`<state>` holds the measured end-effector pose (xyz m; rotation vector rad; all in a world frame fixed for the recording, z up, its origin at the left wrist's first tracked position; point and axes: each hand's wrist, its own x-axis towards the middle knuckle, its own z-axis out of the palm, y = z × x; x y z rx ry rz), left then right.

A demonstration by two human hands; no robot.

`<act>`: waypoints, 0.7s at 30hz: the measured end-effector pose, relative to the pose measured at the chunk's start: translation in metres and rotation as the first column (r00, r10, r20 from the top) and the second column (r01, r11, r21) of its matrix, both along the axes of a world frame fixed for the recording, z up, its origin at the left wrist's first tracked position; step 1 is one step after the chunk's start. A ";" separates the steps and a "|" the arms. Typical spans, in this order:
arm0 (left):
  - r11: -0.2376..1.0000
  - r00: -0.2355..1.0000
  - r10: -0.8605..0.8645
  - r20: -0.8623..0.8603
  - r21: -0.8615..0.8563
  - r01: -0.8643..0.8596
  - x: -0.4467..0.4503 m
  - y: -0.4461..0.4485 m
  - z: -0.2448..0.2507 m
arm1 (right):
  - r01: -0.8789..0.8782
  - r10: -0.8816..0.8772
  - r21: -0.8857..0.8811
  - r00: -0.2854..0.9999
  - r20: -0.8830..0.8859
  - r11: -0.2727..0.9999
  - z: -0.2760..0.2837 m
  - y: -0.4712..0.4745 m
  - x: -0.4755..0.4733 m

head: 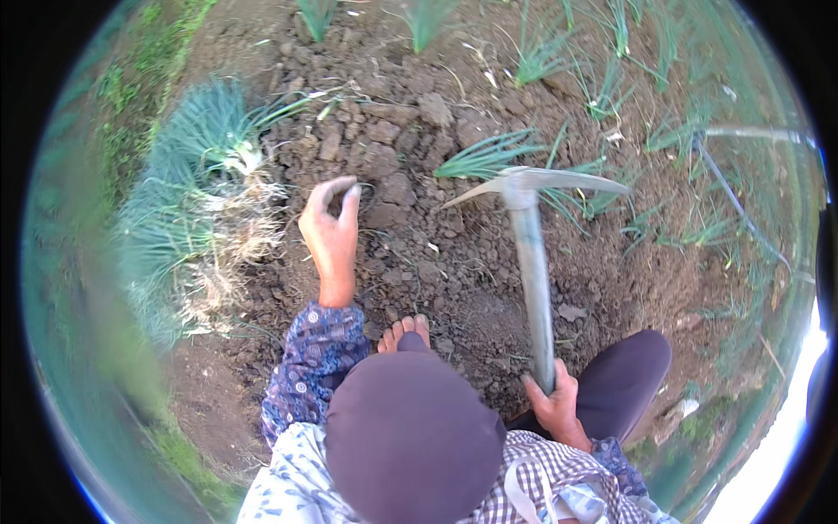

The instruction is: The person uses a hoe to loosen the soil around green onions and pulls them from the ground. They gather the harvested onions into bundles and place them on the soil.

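The lower end of a wooden handle is in my right hand [555, 401], which grips a pickaxe-like hoe [533, 262]. Its two-ended metal head is raised at or just above the soil, beside a green onion clump [488, 156]. My left hand [332, 226] is over loose soil, thumb and fingers curled towards each other with a gap between them; I see nothing held in it. To its left lies a long pile of pulled green onions [190, 216], leaves to the left, pale roots [252, 226] towards the hand.
Several onion clumps [540, 56] stand in the soil at the top and right. My bare foot [404, 331] rests on the clods below my left hand, and my bent knee [628, 373] is beside my right hand. A thin pipe or rod [740, 203] crosses the right side. Grass [131, 78] borders the left.
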<state>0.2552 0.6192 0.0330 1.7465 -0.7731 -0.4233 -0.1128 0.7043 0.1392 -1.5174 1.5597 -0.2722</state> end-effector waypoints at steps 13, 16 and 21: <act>0.935 0.919 0.354 -0.173 0.047 -0.352 0.096 0.103 -0.037 | 0.242 0.621 -0.741 0.418 0.663 0.627 0.156 -0.252 0.179; 0.929 0.909 0.370 -0.194 0.059 -0.365 0.097 0.098 -0.039 | 0.175 0.409 -0.645 0.644 0.647 0.744 0.045 -0.211 0.196; 0.892 0.895 0.440 -0.075 0.154 -0.425 0.117 0.101 -0.058 | -0.528 0.537 -0.136 0.843 0.038 0.838 -0.075 -0.096 0.196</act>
